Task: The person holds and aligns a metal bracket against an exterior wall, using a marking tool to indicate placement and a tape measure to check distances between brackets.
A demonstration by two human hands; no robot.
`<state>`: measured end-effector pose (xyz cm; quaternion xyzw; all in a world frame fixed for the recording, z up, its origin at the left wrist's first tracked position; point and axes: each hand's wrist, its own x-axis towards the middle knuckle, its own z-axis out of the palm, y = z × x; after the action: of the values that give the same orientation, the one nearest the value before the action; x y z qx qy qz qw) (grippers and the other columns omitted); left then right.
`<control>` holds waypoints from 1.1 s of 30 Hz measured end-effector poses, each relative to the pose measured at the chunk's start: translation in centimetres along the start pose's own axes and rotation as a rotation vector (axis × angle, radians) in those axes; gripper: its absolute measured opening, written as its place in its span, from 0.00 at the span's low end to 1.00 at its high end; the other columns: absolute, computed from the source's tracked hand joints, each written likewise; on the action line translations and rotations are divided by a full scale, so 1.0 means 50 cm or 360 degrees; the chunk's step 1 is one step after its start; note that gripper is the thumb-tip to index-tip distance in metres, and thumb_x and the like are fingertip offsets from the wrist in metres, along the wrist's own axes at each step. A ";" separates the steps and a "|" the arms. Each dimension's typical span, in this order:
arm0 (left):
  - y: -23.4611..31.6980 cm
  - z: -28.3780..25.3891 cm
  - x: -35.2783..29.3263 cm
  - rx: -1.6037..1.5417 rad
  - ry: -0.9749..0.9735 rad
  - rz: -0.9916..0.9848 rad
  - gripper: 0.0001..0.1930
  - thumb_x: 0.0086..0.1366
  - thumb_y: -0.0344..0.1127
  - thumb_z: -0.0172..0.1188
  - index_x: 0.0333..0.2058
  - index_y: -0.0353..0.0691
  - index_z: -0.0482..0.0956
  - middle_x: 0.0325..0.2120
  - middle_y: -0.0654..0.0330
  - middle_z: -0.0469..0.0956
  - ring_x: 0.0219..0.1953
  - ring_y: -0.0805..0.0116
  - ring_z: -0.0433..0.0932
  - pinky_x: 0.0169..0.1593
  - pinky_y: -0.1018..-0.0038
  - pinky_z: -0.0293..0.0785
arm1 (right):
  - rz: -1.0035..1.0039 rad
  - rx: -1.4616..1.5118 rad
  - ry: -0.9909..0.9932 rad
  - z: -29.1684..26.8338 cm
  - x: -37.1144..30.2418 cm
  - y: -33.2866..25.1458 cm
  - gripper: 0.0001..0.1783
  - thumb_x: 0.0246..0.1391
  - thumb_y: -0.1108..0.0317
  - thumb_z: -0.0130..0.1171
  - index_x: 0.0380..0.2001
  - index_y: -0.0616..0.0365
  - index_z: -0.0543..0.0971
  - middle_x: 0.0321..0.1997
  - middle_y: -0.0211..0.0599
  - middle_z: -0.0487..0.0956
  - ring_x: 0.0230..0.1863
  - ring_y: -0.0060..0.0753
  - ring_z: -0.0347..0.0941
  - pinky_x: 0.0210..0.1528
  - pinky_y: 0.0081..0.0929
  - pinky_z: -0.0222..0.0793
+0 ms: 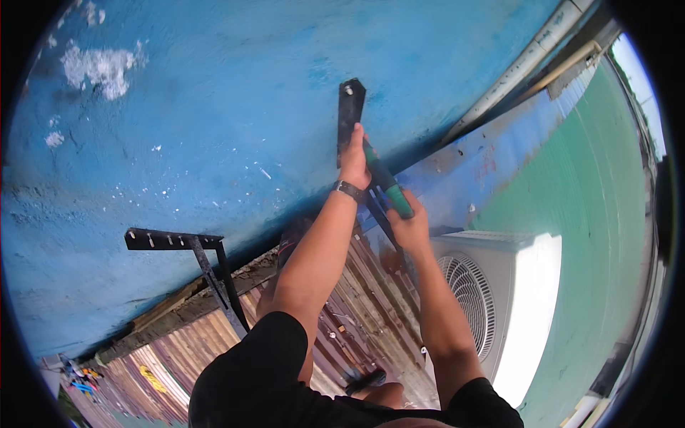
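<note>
A black metal bracket (349,114) stands against the blue wall, with a bolt showing near its top. My left hand (354,160), with a dark watch on its wrist, is closed on the bracket; its fingers are partly hidden. Below and to the right, my right hand (409,222) wraps round the lower end of a tool with a green-and-black handle (389,187). The handle slants up toward my left hand, which hides its upper end, so the tool's kind cannot be made out.
Another black bracket (175,240) with several bolts juts from the wall at the left. A white air-conditioner outdoor unit (524,285) stands right of my right forearm, over corrugated metal sheeting (357,299). Tools (85,378) lie far lower left. A pipe (521,68) runs along the upper right.
</note>
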<state>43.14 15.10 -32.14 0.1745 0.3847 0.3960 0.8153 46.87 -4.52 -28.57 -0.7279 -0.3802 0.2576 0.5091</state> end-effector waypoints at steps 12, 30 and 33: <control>0.023 0.009 0.014 -0.0065 0.0007 -0.0084 0.22 0.63 0.55 0.68 0.38 0.44 0.72 0.27 0.64 0.69 0.19 0.69 0.68 0.22 0.66 0.71 | -0.0203 -0.0252 -0.0120 -0.008 -0.025 -0.055 0.10 0.52 0.74 0.60 0.37 0.61 0.72 0.22 0.44 0.72 0.23 0.31 0.67 0.30 0.32 0.68; -0.013 -0.026 0.000 0.0020 -0.0115 -0.0396 0.29 0.58 0.72 0.65 0.37 0.52 0.72 0.29 0.69 0.68 0.26 0.70 0.68 0.30 0.70 0.68 | 0.0113 0.0076 -0.0036 0.006 -0.028 0.013 0.08 0.50 0.75 0.58 0.36 0.61 0.76 0.26 0.41 0.74 0.28 0.32 0.69 0.33 0.31 0.68; -0.025 -0.045 -0.018 -0.0203 -0.0244 -0.0225 0.30 0.56 0.74 0.64 0.37 0.55 0.72 0.30 0.70 0.68 0.28 0.70 0.69 0.32 0.72 0.66 | 0.0089 0.0014 -0.0038 0.006 -0.019 0.012 0.09 0.51 0.73 0.58 0.37 0.60 0.77 0.25 0.41 0.74 0.27 0.30 0.70 0.33 0.30 0.69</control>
<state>41.70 13.58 -33.91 0.1243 0.3067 0.3467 0.8777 46.24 -5.25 -29.26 -0.7329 -0.3647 0.2820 0.5004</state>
